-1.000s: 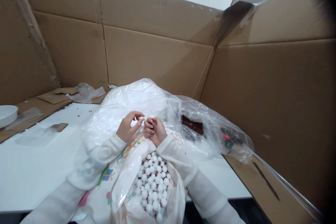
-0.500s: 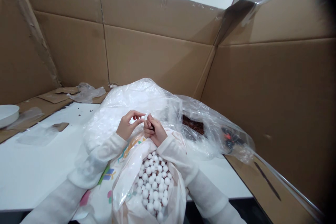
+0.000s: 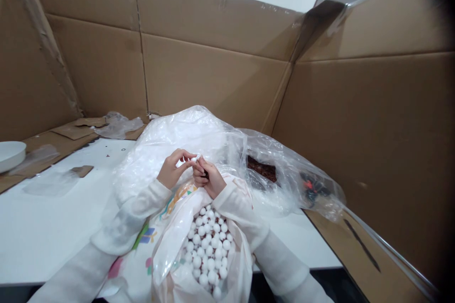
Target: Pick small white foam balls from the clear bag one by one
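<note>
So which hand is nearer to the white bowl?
Left. The left hand is across the table to the right of the bowl; the right hand is just past the left one, farther off.

The balls (image 3: 210, 251) are white, with reddish brown showing between them. The printed bag (image 3: 122, 267) is white, patterned with orange, teal, green, blue and pink motifs. The surface (image 3: 46, 227) is plain white, the cardboard walls (image 3: 213, 66) brown with darker crease lines. Both sleeves (image 3: 284, 265) are white, the shallow dish (image 3: 11, 155) too. The clear plastic bag (image 3: 284, 151) shows dark brown, black and red through it.
</note>
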`<state>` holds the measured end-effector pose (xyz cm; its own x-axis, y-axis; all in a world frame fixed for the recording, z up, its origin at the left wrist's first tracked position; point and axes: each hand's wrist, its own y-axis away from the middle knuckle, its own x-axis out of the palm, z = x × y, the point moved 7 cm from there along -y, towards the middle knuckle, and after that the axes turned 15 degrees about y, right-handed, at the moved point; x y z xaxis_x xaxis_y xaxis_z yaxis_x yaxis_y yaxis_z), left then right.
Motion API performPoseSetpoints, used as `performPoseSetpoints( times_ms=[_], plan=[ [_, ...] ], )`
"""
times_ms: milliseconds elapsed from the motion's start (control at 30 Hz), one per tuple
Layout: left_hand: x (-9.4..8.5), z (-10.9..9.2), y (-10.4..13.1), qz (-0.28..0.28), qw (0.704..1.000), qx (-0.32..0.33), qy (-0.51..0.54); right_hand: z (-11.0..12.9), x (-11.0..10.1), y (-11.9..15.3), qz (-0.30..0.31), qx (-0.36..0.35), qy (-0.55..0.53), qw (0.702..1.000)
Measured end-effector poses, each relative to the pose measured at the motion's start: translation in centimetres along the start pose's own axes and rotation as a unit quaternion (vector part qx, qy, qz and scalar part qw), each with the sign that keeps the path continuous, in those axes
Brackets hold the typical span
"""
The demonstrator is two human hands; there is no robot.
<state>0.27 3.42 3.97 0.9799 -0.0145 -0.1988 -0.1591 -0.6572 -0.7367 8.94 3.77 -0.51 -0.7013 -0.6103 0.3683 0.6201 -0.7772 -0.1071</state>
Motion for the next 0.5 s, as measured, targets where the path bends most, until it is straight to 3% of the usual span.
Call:
performPoseSetpoints(
  times_ms=[300, 500],
  plan=[
    [0.3, -0.49, -0.11, 0.024, 0.999, 0.014, 0.018, -0.11, -0.27, -0.16, -0.028, -0.002, 0.03, 0.999],
    [0.21, 0.01, -0.15, 0.001, 1.0, -0.004, 0.031, -0.08, -0.14, -0.19, -0.031, -0.008, 0.03, 0.999]
  ],
)
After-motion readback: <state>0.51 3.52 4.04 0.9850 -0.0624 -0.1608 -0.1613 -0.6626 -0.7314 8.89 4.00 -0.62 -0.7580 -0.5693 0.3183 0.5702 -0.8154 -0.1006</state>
